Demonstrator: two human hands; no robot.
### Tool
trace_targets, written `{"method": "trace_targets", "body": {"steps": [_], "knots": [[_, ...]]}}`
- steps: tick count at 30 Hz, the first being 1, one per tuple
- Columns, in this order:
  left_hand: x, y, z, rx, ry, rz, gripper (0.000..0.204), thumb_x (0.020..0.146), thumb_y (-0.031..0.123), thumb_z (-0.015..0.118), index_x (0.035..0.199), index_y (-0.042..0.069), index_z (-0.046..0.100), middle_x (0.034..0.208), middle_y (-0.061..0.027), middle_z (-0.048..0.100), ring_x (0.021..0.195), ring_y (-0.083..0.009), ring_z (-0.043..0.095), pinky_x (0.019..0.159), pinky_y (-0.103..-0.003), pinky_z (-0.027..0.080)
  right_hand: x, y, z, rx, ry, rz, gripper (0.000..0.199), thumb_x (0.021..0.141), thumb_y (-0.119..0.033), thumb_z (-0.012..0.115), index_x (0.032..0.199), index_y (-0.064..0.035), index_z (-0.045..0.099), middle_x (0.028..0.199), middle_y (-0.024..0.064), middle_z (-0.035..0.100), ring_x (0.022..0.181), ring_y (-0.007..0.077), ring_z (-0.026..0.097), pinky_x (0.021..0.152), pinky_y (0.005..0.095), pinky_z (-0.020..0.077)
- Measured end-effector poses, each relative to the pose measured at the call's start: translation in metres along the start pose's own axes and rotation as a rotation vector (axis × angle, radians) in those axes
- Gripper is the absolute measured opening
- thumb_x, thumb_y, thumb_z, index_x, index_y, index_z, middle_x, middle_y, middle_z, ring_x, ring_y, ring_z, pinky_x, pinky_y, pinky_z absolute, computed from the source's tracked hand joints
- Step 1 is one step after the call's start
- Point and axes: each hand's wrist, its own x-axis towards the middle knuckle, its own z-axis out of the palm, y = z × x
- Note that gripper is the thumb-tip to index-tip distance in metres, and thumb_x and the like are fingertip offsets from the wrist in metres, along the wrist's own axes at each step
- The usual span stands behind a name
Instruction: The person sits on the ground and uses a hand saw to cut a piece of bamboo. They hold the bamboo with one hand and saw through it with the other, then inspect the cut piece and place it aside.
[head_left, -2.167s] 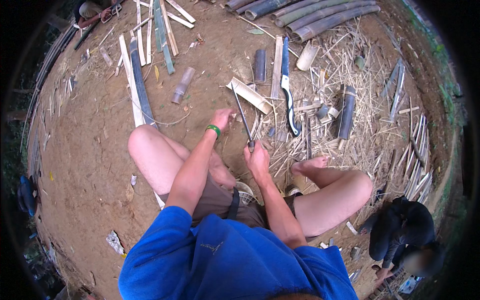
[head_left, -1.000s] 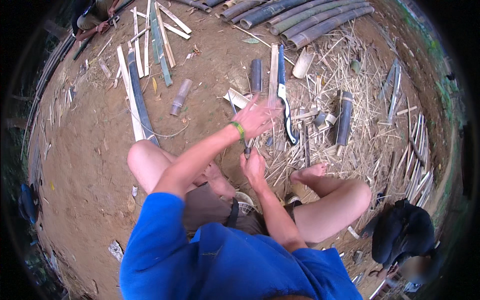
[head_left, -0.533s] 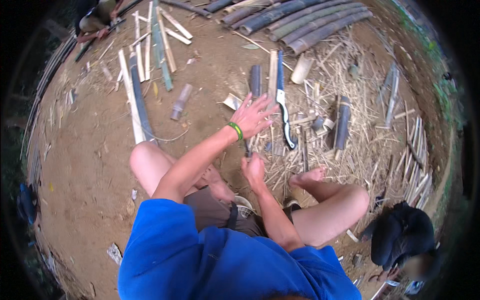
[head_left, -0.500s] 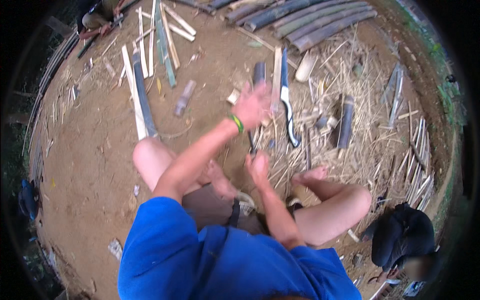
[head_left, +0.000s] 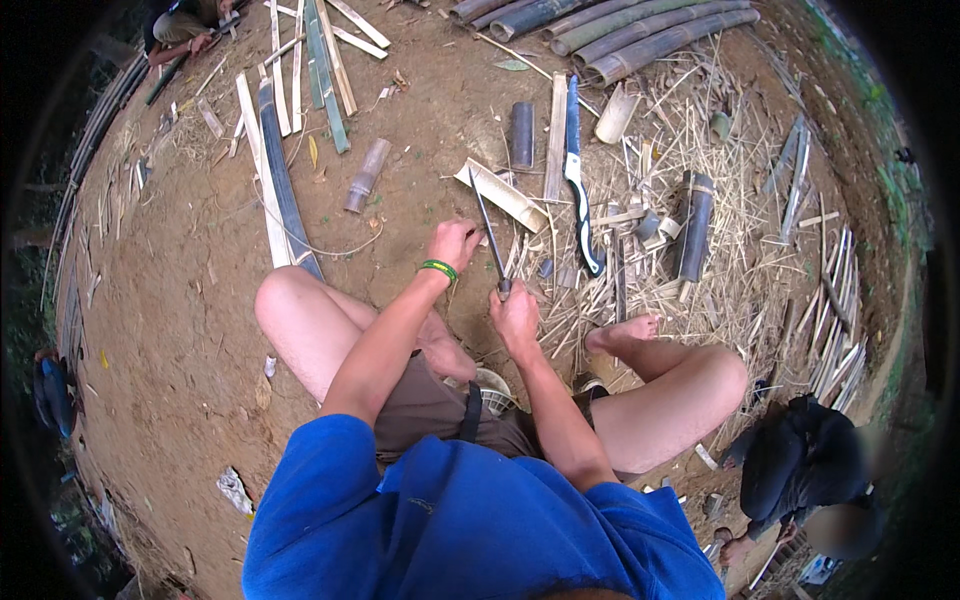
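My right hand (head_left: 515, 315) is closed round the handle of a long knife (head_left: 488, 222), its thin dark blade pointing up and away to the left. Just left of the blade, my left hand (head_left: 455, 246) is pinched, with a small pale bamboo piece (head_left: 483, 239) at its fingertips. Beyond the blade lies a split bamboo half (head_left: 510, 197), its pale hollow side up. A folding-style saw (head_left: 578, 200) with a black and white handle rests to the right, alongside a flat bamboo slat (head_left: 556, 140). A short dark bamboo tube (head_left: 522, 135) is farther off.
Shavings (head_left: 650, 275) litter the ground on the right, round a thick dark bamboo piece (head_left: 694, 225). Long strips (head_left: 285, 180) lie left, near a bamboo section (head_left: 368, 176). Bamboo poles (head_left: 660, 45) are piled at the back. One person (head_left: 805, 465) is lower right, another (head_left: 185, 30) upper left.
My left hand has drawn back from over the bamboo toward my body and closed into a pinch. The split bamboo half now shows uncovered. My right hand keeps its hold on the knife.
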Motion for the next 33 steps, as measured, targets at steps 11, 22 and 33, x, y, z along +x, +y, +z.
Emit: {"method": "trace_targets", "body": {"steps": [11,22,33], "knots": [[0.001,0.006,0.034,-0.105,0.084,0.084,0.013,0.087,0.011,0.066,0.085,-0.001,0.069,0.088,-0.0248,0.066,0.083,-0.0443,0.064,0.078,-0.050,0.052,0.022,0.010,-0.059,0.211,-0.242,0.069,0.036,0.080,-0.028,0.073,0.094,0.0051,0.068,0.079,0.0297,0.068,0.078,0.0436,0.070,0.075,0.0488,0.0537],[0.018,0.026,0.055,-0.002,0.067,0.125,0.017,0.090,0.017,0.065,0.092,0.001,0.072,0.089,-0.0239,0.067,0.085,-0.0440,0.065,0.077,-0.052,0.052,0.042,0.040,-0.064,0.210,-0.269,0.198,0.043,0.078,-0.033,0.075,0.102,0.0028,0.070,0.081,0.0266,0.070,0.080,0.0397,0.071,0.076,0.0479,0.0553],[-0.078,0.008,0.035,-0.908,0.008,-0.916,0.093,0.094,0.078,0.032,0.132,-0.004,0.057,0.130,-0.0213,0.059,0.121,-0.0269,0.055,0.105,-0.038,0.041,-0.001,-0.037,0.019,0.895,-0.325,0.184,0.046,0.098,-0.032,0.052,0.125,0.0053,0.053,0.115,0.0311,0.063,0.114,0.0403,0.060,0.097,0.0438,0.0458]]}}
